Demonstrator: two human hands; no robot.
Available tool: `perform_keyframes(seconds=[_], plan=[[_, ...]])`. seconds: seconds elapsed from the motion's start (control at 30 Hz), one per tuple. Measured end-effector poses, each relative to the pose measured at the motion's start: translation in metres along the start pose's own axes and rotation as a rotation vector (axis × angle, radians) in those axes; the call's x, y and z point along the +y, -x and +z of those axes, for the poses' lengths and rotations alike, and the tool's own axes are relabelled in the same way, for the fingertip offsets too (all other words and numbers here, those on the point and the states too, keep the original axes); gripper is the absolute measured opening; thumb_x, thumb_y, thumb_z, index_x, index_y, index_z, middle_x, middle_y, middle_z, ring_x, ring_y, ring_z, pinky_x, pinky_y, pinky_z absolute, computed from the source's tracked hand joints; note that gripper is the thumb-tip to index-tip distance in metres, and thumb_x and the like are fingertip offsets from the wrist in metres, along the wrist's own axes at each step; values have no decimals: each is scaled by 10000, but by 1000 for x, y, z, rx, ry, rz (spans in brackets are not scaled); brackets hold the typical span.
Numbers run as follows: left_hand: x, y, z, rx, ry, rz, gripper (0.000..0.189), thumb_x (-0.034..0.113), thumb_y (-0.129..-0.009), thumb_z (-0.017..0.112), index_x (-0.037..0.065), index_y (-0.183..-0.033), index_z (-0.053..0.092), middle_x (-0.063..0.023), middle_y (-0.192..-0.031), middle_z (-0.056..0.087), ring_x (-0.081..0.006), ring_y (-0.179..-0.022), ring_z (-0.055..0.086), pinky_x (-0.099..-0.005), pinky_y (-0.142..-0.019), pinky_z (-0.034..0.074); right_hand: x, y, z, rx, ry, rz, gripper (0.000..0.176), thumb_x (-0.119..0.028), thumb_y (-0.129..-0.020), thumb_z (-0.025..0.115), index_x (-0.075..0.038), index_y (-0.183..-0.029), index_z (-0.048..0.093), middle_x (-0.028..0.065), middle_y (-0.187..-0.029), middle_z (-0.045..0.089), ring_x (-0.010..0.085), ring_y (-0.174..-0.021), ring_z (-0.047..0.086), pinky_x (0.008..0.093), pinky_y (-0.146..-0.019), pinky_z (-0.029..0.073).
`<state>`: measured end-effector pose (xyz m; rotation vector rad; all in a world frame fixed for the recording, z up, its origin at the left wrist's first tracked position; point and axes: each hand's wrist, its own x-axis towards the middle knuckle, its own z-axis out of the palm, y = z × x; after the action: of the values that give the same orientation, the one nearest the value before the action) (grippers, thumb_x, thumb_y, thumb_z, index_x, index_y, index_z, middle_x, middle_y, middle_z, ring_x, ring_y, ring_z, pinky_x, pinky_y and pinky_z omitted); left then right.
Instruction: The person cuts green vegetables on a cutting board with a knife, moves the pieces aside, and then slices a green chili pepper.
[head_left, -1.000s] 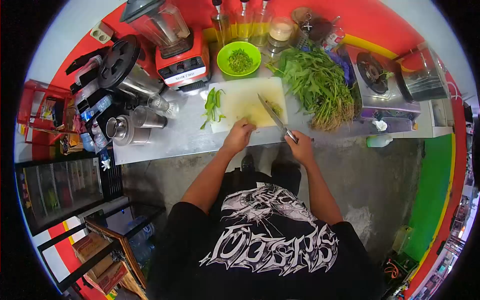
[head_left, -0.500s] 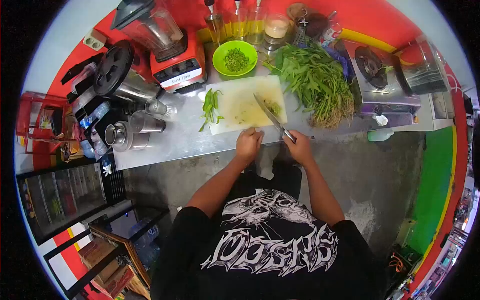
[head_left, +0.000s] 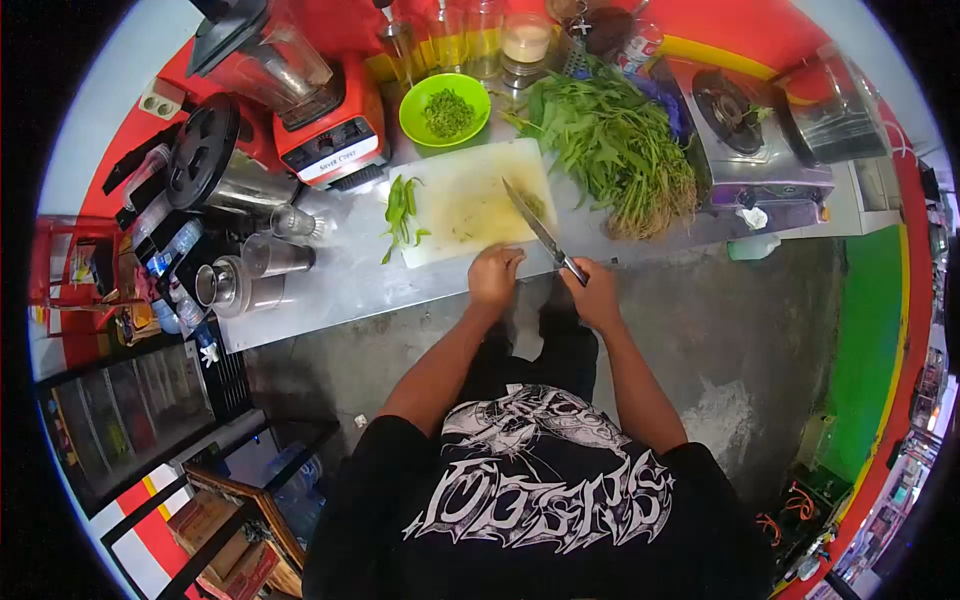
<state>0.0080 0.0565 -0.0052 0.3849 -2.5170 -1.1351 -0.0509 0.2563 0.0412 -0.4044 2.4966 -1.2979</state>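
The knife (head_left: 535, 222) is over the right part of the white cutting board (head_left: 465, 180), its blade slanting up and to the left, away from you; you have its handle gripped in your right hand (head_left: 595, 295), by the near edge of the table; whether the blade touches the board cannot be told. Your left hand (head_left: 493, 280) is at the board's near edge, left of the handle, its fingers curled inward (you cannot tell from this angle whether they are fully closed or pinch anything small).

Beside the blade, on its right, you have a small heap of chopped green bits (head_left: 533, 204); along the board's left edge lie long green pieces (head_left: 400, 210), partly off it. Just behind the board stands a lime-green bowl (head_left: 413, 112) with chopped greens (head_left: 448, 114) inside; to its right a big leafy bunch (head_left: 605, 135) rests on the metal table (head_left: 345, 280), its roots toward you.

Farther out, you have a red blender (head_left: 335, 145) to the left of the bowl; a pale-filled jar (head_left: 525, 43) behind the board; a stove (head_left: 765, 170) on the right, past the bunch; clear cups (head_left: 275, 257) on the left.
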Motion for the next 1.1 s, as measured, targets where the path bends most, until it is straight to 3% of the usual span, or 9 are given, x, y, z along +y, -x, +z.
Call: perform_keyframes(seconds=[0.13, 0.23, 0.3, 0.53, 0.67, 0.83, 0.9, 1.03, 1.1], plan=[[3, -8, 2, -23, -42, 71, 122, 149, -887, 725, 36, -900, 768, -159, -825, 669, -366, -793, 649, -455, -726, 526, 4, 3, -6, -4, 19, 41, 259, -257, -956, 695, 1, -987, 688, 96, -665, 553, 191, -590, 504, 390, -575, 398], [5, -13, 6, -6, -132, 178, 128, 145, -903, 701, 25, -902, 745, -167, -849, 667, -372, -826, 652, -457, -741, 527, 13, 5, -3, 31, -35, 3, 225, -210, -947, 700, 13, -937, 671, 15, -696, 524, 102, -651, 464, 322, -603, 396], [8, -17, 4, -27, -126, 131, 129, 143, -901, 702, 17, -913, 729, -179, -879, 670, -385, -857, 652, -457, -753, 526, 17, 4, -2, 71, -10, -20, 259, -255, -970, 685, 2, -1001, 692, 85, -661, 545, 174, -582, 478, 383, -568, 383], [7, -54, -31, 120, -31, -21, 144, 156, -896, 724, 14, -911, 725, -205, -910, 691, -407, -843, 659, -467, -758, 515, 15, -8, 11, 69, -157, -77, 231, -232, -970, 682, -2, -971, 688, 67, -640, 532, 176, -572, 474, 380, -563, 372], [-2, -70, -41, 14, -141, -75, 141, 135, -888, 713, 4, -937, 732, -208, -884, 700, -413, -804, 667, -468, -741, 522, -4, -16, 17, 49, -90, -30, 213, -214, -964, 682, -2, -950, 678, 81, -663, 579, 188, -588, 529, 388, -581, 414], [-11, -55, -30, -73, -10, 143, 104, 116, -882, 679, 45, -932, 738, -177, -1036, 718, -388, -956, 661, -447, -878, 527, -6, -30, 17, 40, -44, 7, 198, -213, -957, 683, -17, -976, 694, 101, -702, 630, 199, -623, 586, 391, -614, 455], [-12, -49, -23, -193, -21, 250, 86, 114, -847, 713, 53, -903, 735, -152, -992, 714, -360, -942, 653, -432, -856, 529, -5, -33, 13, 67, -91, 2, 187, -180, -940, 699, 4, -927, 669, 12, -678, 541, 91, -642, 475, 303, -610, 413], [-3, -48, -17, -326, -94, 281, 66, 120, -832, 724, 73, -874, 742, -123, -882, 674, -339, -923, 642, -437, -820, 523, 2, -29, 2, 98, -7, 80, 183, -180, -931, 708, -1, -918, 672, 1, -677, 542, 88, -643, 473, 302, -605, 409], [1, -50, -14, -310, -94, 299, 53, 109, -830, 721, 76, -866, 743, -121, -865, 661, -337, -917, 640, -438, -811, 522, 16, -27, 0, 106, -73, 62, 237, -240, -953, 684, -15, -1024, 702, 88, -726, 645, 181, -659, 598, 380, -635, 462]])
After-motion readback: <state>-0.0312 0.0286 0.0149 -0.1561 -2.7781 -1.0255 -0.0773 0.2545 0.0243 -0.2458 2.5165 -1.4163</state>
